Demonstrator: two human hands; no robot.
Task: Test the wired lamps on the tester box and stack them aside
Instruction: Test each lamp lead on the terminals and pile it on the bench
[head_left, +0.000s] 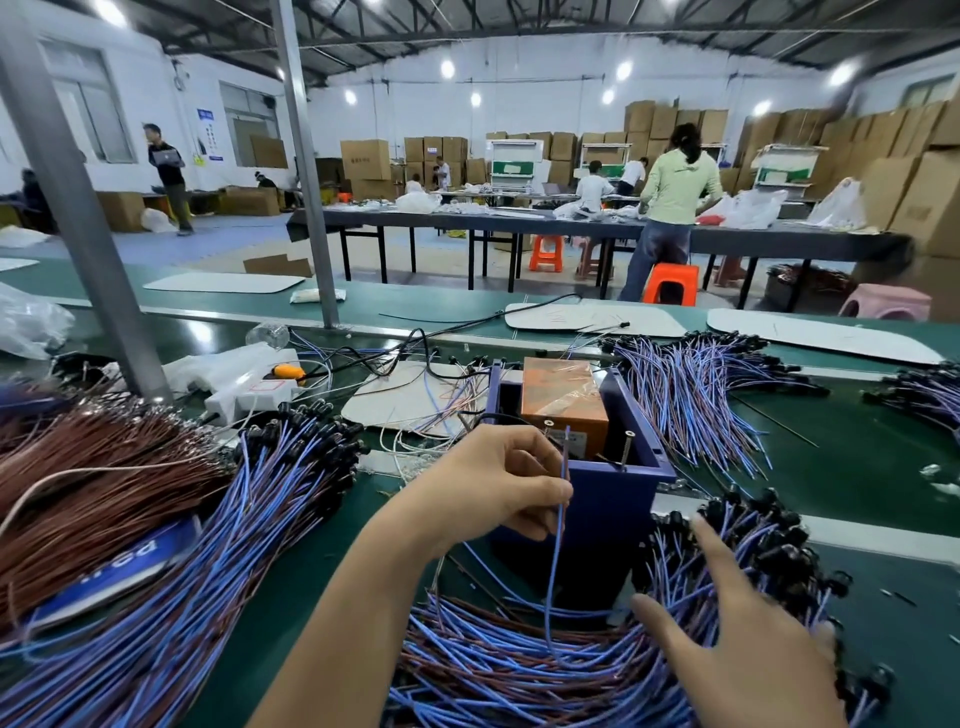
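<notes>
**One wire pinched at the tester box, the other hand spread over the pile**

Wired lamps lie in heaps across the green table: thin blue leads, each ending in a small black lamp head. The near pile sprawls right below me, with some brown leads mixed in. A second heap fans out to the left and a third lies far right. The tester box stands in the middle between them. It is an open-topped blue box holding an orange block, with upright screws at its near edge.

My left hand is curled, thumb and fingers pinching a single blue wire. The wire's bare tip stands up beside the box's near-left screw; I cannot tell whether they touch. Its lower length trails down into the near pile. My right hand is loose, fingers straight and spread over the right side of that pile, gripping nothing.

A mass of brown wires fills the left. A grey steel post rises behind it, with a white power strip at its foot. Loose leads crowd the box on every side.
</notes>
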